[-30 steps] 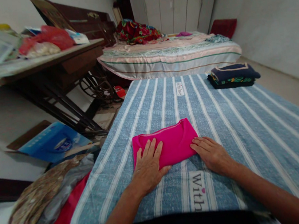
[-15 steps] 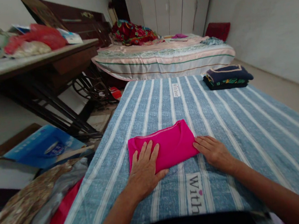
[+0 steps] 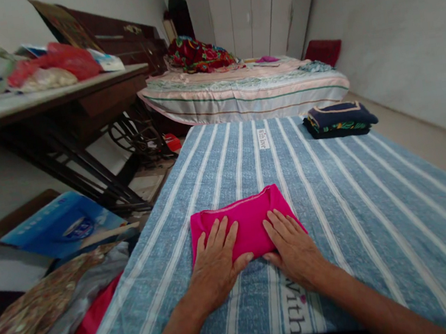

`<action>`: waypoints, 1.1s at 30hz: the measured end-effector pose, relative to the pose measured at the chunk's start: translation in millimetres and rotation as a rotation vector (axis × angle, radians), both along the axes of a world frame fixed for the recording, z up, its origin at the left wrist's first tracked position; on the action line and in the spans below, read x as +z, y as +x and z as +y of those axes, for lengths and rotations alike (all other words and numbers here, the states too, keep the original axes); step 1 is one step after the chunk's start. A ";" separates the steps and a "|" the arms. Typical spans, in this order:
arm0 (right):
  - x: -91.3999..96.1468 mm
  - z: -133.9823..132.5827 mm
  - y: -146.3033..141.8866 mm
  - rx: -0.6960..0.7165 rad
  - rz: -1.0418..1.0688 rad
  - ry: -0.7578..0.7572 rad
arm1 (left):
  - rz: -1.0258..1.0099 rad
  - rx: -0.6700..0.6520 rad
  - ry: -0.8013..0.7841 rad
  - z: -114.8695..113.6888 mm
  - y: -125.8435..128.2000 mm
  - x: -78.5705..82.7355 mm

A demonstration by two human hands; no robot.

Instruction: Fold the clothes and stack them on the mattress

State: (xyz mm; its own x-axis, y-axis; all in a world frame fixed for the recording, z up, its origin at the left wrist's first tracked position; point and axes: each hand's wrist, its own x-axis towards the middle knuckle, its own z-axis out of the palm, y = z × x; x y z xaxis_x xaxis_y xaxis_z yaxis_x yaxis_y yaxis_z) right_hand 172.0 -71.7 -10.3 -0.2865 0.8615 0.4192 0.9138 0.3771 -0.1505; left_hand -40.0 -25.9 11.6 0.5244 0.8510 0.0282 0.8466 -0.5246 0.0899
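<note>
A bright pink folded garment lies on a blue-and-white striped bed cover. My left hand rests flat on its left part, fingers spread. On its right part my right hand lies flat too, fingers stretched out and slightly apart. Both thumbs point inward along the near edge of the cloth. The garment's exact kind is hard to tell in its folded form; a pale seam runs along its far edge.
A stack of dark folded clothes sits at the far right of the cover. Clothes are heaped at the left, beside a blue box. A treadle sewing table stands left; another bed lies beyond.
My right hand has moved left from the garment's right edge onto its top. My left hand stays on the left part. The view has tilted slightly upward.
</note>
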 end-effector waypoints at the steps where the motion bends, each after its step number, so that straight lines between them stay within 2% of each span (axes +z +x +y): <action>1: -3.6 1.3 -0.7 0.004 -0.014 -0.020 | 0.000 0.007 0.006 0.2 -0.2 -1.0; 8: -17.0 1.5 14.0 0.043 -0.068 -0.036 | -0.007 0.005 0.061 -1.0 -1.7 -5.1; 15: -22.2 2.4 33.8 0.166 -0.056 -0.044 | -0.018 0.003 0.073 -1.0 -2.7 -4.3; 19: -9.1 0.2 38.1 0.152 -0.030 -0.074 | -0.018 0.007 0.061 -0.5 -4.8 -5.0; 23: 12.9 3.1 27.3 0.179 0.055 -0.081 | -0.035 0.009 0.104 2.1 -0.1 3.3; 25: 17.7 9.5 17.5 0.137 0.109 -0.049 | -0.033 -0.007 0.114 6.7 7.3 9.1; 27: 15.5 18.0 6.7 0.037 0.153 -0.004 | -0.027 -0.034 0.094 13.6 17.2 12.9; 30: 2.8 29.3 -7.4 -0.087 0.172 0.037 | -0.018 -0.056 0.051 25.6 30.6 11.4; 33: -10.8 33.9 -15.1 -0.125 0.150 0.026 | -0.010 -0.054 0.028 34.0 35.5 4.0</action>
